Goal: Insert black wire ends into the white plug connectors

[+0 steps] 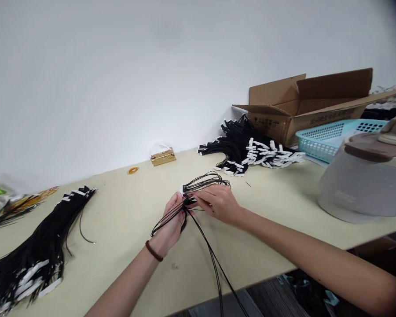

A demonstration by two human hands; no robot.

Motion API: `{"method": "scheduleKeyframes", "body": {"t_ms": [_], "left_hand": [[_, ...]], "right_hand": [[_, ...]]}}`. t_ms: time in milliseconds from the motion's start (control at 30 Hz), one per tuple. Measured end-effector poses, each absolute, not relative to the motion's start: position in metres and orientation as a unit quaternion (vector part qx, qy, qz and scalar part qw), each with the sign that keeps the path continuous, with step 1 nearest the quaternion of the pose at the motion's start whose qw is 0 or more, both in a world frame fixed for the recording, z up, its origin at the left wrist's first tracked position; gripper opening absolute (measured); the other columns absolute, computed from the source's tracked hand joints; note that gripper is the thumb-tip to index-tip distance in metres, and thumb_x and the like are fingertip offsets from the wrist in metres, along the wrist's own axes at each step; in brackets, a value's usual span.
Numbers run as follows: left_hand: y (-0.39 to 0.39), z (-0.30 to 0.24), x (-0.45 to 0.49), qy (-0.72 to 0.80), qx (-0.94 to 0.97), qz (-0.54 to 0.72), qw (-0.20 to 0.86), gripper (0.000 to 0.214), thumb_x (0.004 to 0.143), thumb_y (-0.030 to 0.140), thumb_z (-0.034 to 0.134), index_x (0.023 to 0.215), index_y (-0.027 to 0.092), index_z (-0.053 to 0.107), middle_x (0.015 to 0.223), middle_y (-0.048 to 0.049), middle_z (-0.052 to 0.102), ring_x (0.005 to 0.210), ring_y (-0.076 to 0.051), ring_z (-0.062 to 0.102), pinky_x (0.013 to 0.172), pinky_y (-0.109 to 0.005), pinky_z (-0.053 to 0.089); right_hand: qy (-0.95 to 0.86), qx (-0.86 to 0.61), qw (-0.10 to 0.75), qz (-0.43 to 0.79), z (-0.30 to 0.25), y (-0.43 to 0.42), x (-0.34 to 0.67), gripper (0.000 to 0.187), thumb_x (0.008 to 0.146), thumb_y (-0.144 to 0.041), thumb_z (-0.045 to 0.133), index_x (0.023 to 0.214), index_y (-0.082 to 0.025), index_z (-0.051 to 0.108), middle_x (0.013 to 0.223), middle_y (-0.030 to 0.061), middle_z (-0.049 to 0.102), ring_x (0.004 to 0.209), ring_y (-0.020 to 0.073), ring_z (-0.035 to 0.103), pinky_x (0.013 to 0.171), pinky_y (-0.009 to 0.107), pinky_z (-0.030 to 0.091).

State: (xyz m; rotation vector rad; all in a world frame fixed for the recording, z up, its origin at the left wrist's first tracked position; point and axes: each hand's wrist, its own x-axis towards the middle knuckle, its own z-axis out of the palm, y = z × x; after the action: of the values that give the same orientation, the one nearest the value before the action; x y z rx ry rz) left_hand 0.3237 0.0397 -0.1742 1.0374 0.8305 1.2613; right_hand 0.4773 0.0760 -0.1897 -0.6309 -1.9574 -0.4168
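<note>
My left hand (170, 225) is closed around a bunch of thin black cables (204, 181) at the middle of the pale table (125, 220). The bunch loops above the hands and ends in a small white connector. Loose cable ends trail down over the table's front edge. My right hand (216, 203) pinches the same bunch just right of the left hand, fingers pressed together on the wires. A brown band circles my left wrist.
A long bundle of black cables with white connectors (36, 255) lies at the left. Another heap (251, 152) lies at the back right before an open cardboard box (303, 108). A blue basket (330, 136), a grey lidded pot (363, 180) and a small gold box (163, 156) stand nearby.
</note>
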Motion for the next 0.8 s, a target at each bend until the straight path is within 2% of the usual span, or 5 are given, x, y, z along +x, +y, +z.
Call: {"method": "scheduleKeyframes", "body": {"t_ms": [400, 800], "left_hand": [[0.0392, -0.1716, 0.3250, 0.400, 0.492, 0.537, 0.556, 0.033, 0.075, 0.049, 0.052, 0.080, 0.016, 0.052, 0.086, -0.0031, 0.061, 0.069, -0.010, 0.053, 0.058, -0.022, 0.041], [0.0418, -0.1745, 0.3231, 0.422, 0.532, 0.535, 0.503, 0.032, 0.079, 0.049, 0.047, 0.074, 0.017, 0.048, 0.075, -0.0002, 0.055, 0.066, -0.009, 0.046, 0.057, -0.020, 0.041]], "right_hand": [[-0.800, -0.251, 0.524, -0.154, -0.1854, 0.0701, 0.4747, 0.017, 0.081, -0.012, 0.047, 0.068, -0.017, 0.058, 0.056, -0.0022, 0.058, 0.049, 0.0075, 0.047, 0.052, 0.021, 0.032], [-0.816, -0.261, 0.497, -0.136, -0.1854, 0.0675, 0.4739, 0.020, 0.086, -0.013, 0.041, 0.070, -0.015, 0.053, 0.064, 0.0003, 0.061, 0.055, 0.0092, 0.051, 0.055, 0.022, 0.032]]}}
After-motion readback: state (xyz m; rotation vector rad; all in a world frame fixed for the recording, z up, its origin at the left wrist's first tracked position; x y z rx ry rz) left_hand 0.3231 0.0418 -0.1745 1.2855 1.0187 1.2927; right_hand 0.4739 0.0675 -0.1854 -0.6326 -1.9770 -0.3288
